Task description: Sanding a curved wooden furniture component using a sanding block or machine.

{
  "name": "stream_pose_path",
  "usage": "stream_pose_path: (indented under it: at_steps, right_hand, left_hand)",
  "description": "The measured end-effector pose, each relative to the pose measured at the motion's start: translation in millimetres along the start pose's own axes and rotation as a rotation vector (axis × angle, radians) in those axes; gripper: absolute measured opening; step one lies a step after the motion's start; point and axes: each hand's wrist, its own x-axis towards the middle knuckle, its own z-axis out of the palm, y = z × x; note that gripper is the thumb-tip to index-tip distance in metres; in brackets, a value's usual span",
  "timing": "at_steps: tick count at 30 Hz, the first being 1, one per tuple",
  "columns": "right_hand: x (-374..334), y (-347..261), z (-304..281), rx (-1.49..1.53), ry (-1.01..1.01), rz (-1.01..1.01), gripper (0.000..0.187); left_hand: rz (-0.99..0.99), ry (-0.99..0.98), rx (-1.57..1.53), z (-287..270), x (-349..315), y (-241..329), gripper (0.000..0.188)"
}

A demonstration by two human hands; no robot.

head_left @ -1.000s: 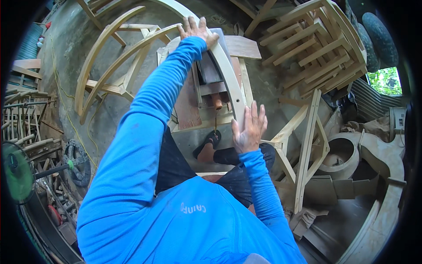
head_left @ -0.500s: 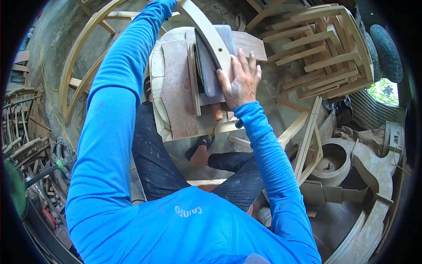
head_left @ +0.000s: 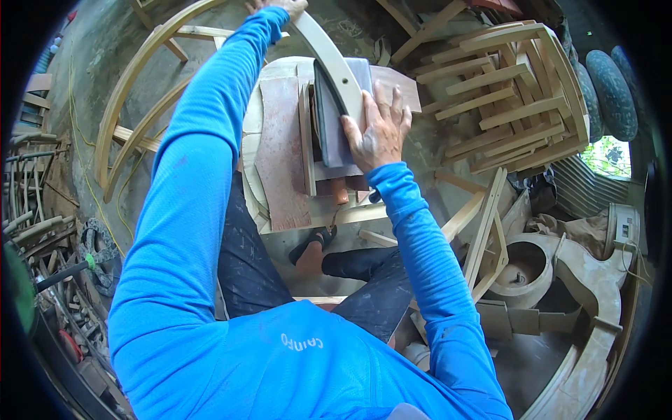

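Right hand [head_left: 380, 136], fingers spread, rests on a curved wooden piece's [head_left: 327, 59] near end, over a grey pad [head_left: 336, 134]; beyond the workbench's [head_left: 294, 68] far edge, the left hand [head_left: 280, 5] touches it, grip unclear.

From here I see the floor [head_left: 105, 56] carrying a frame [head_left: 117, 103] and a bench [head_left: 250, 147] with a reddish board [head_left: 281, 161] on top.

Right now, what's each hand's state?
Left hand: at the curved wood, partly out of frame; grip can't be told.
Right hand: open, against the wood's near end.
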Motion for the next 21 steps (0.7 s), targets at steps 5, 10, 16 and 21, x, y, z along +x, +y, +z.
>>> stream_pose_path:
  at_steps: [5,10,16,21]
  right_hand:
    - [-82,29,-37,-0.039,-0.025,0.084,0.073]
    - [-201,20,-75,0.051,-0.061,0.284,0.074]
    - [-372,0,-141,0.449,-0.110,0.540,0.074]
    - [-505,-5,-190,0.413,-0.069,0.691,0.065]
  left_hand:
    - [-0.455,0.200,-0.033,22,-57,158,0.076]
    - [-0.275,0.156,-0.078,27,-141,255,0.069]
    - [0.116,-0.019,0.035,53,-295,348,0.071]
    - [0.668,-0.191,0.027,21,-394,391,0.096]
